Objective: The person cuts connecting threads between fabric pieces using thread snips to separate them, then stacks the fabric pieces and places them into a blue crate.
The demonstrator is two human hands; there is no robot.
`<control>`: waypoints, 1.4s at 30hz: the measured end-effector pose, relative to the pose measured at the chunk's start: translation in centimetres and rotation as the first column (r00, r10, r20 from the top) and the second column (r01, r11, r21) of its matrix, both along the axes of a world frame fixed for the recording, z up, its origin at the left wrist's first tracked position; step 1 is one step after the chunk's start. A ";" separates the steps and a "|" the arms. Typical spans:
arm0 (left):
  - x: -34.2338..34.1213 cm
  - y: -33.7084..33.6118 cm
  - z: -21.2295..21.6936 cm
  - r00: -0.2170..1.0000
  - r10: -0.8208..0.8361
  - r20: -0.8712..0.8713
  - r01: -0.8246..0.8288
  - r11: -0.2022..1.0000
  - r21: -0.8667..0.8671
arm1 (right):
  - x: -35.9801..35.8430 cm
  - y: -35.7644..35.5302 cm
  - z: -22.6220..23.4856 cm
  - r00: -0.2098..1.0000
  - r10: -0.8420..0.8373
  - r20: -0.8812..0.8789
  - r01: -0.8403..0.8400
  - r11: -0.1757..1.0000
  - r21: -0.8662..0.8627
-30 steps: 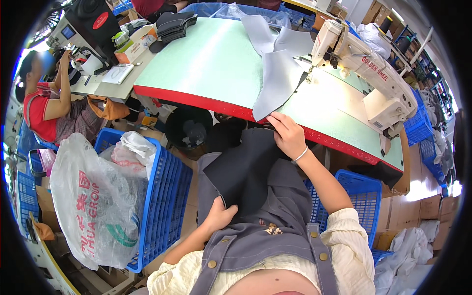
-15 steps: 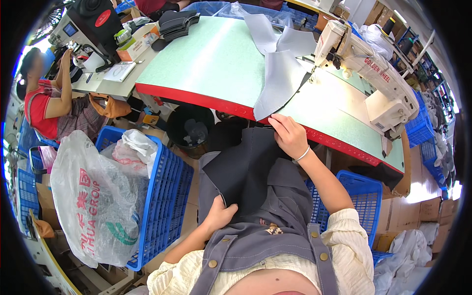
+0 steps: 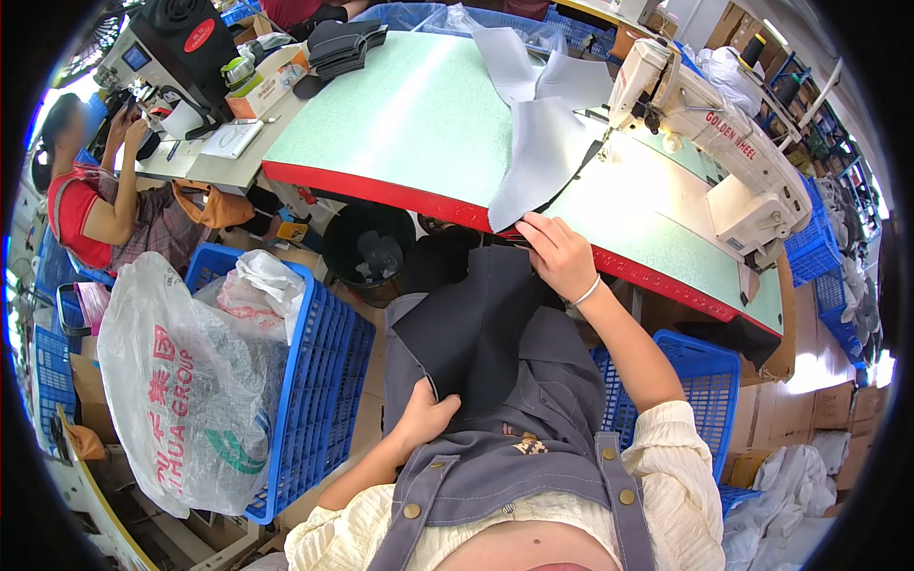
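Observation:
A black fabric piece (image 3: 481,319) with a cut, angular outline lies draped over my lap. My left hand (image 3: 426,415) pinches its lower left edge between thumb and fingers. At the red front edge of the table, my right hand (image 3: 562,259) has its fingers closed at the tip of a long grey fabric piece (image 3: 543,157) with a dark edge; the exact grip is partly hidden. The grey piece runs back over the tabletop toward the needle area of a white sewing machine (image 3: 709,128). The black piece's upper right side reaches close beneath my right hand.
More grey pieces (image 3: 576,81) lie at the table's back. A blue basket (image 3: 319,381) with plastic bags (image 3: 190,390) stands at my left, another blue basket (image 3: 700,390) at my right. A dark bin (image 3: 367,252) sits under the table. A co-worker (image 3: 95,205) sits far left.
My right hand has shifted slightly, and the grey piece's tip has moved a little to the left with it. My left hand and the black piece look unmoved.

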State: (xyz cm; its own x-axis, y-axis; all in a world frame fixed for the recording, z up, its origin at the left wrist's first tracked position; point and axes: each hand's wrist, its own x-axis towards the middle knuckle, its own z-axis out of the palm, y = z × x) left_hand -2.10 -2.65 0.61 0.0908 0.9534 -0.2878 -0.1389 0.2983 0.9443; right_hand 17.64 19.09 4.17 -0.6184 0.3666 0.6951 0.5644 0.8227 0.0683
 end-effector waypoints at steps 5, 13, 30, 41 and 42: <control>0.0 0.1 -0.1 1.000 0.006 0.006 -0.006 1.000 0.008 | -0.7 0.5 0.1 0.993 0.013 0.118 -0.017 0.999 0.039; 0.0 0.2 0.3 1.000 -0.009 -0.021 0.010 1.000 0.018 | -2.0 2.1 -0.7 0.974 0.054 0.221 -0.096 0.978 0.186; 0.0 0.4 0.3 0.997 -0.062 -0.048 0.057 0.993 -0.099 | -2.4 3.0 -1.2 0.978 0.107 0.177 -0.143 0.968 0.204; 0.1 0.3 -0.3 0.997 -0.053 -0.047 0.054 0.998 0.016 | -4.1 2.9 0.3 0.992 0.124 0.020 -0.125 0.979 0.159; 0.1 0.3 -0.3 0.998 -0.053 -0.022 0.053 0.999 0.004 | -4.0 3.1 0.7 0.997 0.069 0.043 -0.073 0.991 0.110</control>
